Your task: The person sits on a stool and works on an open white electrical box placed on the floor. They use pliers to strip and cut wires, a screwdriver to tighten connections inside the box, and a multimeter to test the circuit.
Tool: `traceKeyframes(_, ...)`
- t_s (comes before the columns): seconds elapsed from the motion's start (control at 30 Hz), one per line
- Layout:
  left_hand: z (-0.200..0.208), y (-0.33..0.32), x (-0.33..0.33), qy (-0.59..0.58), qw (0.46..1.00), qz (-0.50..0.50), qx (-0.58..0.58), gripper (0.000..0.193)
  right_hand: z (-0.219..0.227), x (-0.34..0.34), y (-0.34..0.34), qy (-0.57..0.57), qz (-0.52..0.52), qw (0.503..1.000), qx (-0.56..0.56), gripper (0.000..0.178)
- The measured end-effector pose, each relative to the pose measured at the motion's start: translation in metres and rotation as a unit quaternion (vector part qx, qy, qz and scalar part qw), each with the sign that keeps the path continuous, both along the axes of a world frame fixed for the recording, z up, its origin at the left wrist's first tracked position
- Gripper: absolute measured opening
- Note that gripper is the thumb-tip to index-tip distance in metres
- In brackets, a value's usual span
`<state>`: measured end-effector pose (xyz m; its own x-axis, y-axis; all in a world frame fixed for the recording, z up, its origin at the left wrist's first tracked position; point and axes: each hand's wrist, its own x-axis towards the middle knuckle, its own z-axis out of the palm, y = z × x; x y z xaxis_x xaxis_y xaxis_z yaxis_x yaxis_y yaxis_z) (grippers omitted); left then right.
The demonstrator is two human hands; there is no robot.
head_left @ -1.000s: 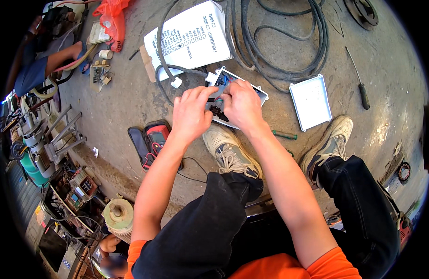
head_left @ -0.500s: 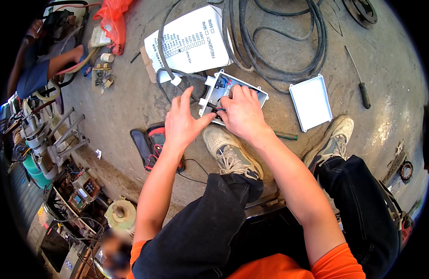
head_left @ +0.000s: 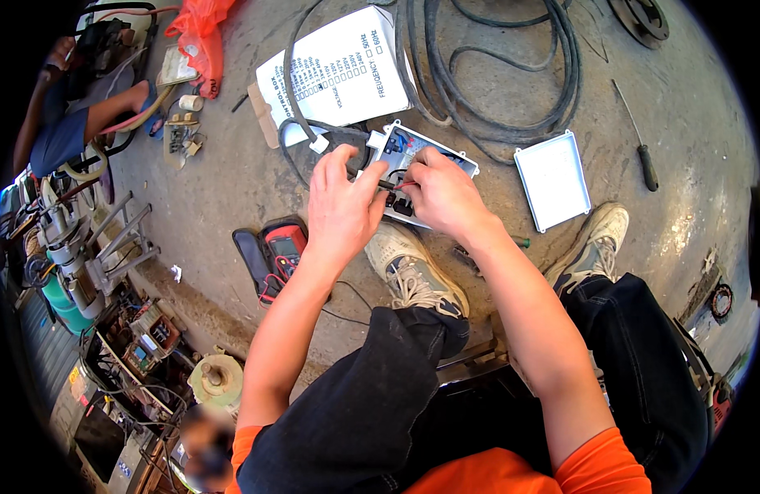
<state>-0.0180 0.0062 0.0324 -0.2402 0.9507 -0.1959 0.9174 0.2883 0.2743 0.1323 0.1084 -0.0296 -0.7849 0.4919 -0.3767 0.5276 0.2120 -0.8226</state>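
Note:
A white plastic control box [head_left: 447, 147] lies uncovered on the floor in front of my feet, with blue wires and black parts inside. Over its left side, my left hand [head_left: 340, 204] grips a black cable [head_left: 386, 184] between thumb and fingers. My right hand [head_left: 446, 196] pinches a thin red wire [head_left: 404, 185] at the end of that cable, above the box's interior. The fingertips of my right hand are partly hidden, as is the box's lower right part beneath them. To the right lies the box's white lid [head_left: 553, 181], hollow side up.
A white carton [head_left: 339, 74] and coiled black cable [head_left: 574, 86] lie beyond the box. Right of the lid is a screwdriver [head_left: 648, 169]. A red multimeter [head_left: 286, 241] rests beside my left forearm. Another person's leg [head_left: 116, 109] shows at far left, near machinery.
My left hand has moved right and closed on the black cable. My right hand has drawn back slightly, with the red wire now visible at its fingertips. The box has shifted slightly right.

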Motion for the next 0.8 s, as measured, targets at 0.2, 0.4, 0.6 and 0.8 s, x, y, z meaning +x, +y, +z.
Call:
traceKeyframes(0.2,-0.026,-0.002,-0.004,-0.063,0.998,-0.012,0.006,0.033,-0.008,0.006,-0.01,0.097,-0.075,0.99,0.064,0.013)
traceKeyframes(0.4,-0.028,-0.003,-0.002,-0.057,0.997,0.02,-0.054,0.037,-0.007,0.003,-0.015,0.087,-0.111,0.986,0.093,0.011)
traceKeyframes(0.6,-0.033,-0.01,-0.003,-0.044,0.998,0.032,0.009,0.046,-0.005,0.007,-0.02,0.002,-0.09,0.994,0.063,0.014)
traceKeyframes(0.8,-0.029,-0.015,-0.015,-0.092,0.992,0.068,0.062,0.052,-0.003,0.009,-0.017,0.015,-0.072,0.995,0.063,0.018)
